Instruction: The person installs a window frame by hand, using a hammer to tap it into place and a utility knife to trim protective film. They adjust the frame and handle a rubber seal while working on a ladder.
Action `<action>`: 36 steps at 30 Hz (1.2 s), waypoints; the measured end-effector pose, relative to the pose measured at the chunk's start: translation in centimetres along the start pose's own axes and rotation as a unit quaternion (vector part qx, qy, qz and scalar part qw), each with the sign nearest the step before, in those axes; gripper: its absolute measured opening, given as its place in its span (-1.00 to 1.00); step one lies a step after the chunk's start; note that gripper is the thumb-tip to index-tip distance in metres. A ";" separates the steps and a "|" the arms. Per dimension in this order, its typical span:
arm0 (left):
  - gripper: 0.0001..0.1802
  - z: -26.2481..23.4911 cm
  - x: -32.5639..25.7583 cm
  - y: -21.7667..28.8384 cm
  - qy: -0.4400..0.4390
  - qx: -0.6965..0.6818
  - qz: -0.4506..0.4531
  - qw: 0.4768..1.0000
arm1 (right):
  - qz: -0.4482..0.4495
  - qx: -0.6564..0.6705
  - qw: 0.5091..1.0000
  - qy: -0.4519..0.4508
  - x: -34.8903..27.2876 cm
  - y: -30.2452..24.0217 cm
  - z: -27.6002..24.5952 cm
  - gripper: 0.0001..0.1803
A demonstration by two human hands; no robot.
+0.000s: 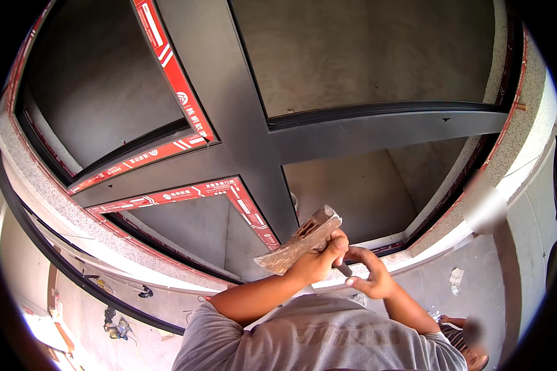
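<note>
My left hand is closed around a hatchet close to its worn, rusty brown head. The flared blade points to the lower left and the blunt end to the upper right, with a slot showing in the side. A short dark end of the handle sticks out below my left hand. Beside it, my right hand has thumb and forefinger apart around the handle's end, without visibly gripping it. The hatchet is held up in front of a dark grey window frame.
Red printed protective tape lines the left panes' edges. A speckled stone surround borders the opening. A dark curved rail runs along the left. Tools lie on the floor at lower left. Another person is at lower right, near crumpled paper.
</note>
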State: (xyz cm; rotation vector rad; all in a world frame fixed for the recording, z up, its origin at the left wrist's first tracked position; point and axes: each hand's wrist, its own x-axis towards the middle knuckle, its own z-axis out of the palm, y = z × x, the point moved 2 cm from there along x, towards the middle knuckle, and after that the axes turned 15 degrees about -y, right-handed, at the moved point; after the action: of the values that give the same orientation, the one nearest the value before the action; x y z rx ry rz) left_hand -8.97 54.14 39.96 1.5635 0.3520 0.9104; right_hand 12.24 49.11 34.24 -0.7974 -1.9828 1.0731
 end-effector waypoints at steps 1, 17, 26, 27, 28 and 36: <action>-0.55 1.0 0.6 0.2 0.004 0.000 0.009 1.000 | 0.003 0.024 1.000 0.006 0.5 0.9 2.9 -0.33; -0.47 -14.6 -3.0 22.8 0.307 0.717 0.201 0.593 | 0.050 -0.010 0.918 0.394 -5.9 -3.8 -23.4 -0.34; -0.44 -18.4 -0.3 23.0 0.290 0.843 0.123 0.437 | 0.145 -0.029 0.810 0.567 -9.1 -6.9 -40.8 -0.27; -0.45 -18.1 -0.2 23.0 0.298 0.835 0.125 0.445 | 0.149 -0.035 0.796 0.585 -8.9 -7.2 -42.0 -0.27; -0.46 -17.9 -0.1 23.0 0.306 0.827 0.127 0.453 | 0.145 -0.035 0.786 0.600 -8.9 -7.5 -42.7 -0.30; -0.46 -18.7 -0.5 23.6 0.299 0.837 0.105 0.446 | 0.185 -0.058 0.753 0.629 -8.6 -6.2 -45.8 -0.26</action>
State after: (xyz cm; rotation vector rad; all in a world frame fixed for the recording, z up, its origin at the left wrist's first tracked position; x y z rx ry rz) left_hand -29.05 61.53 61.12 3.0006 2.1548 1.3344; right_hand 53.56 58.61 54.54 -1.4912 -0.7159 0.3219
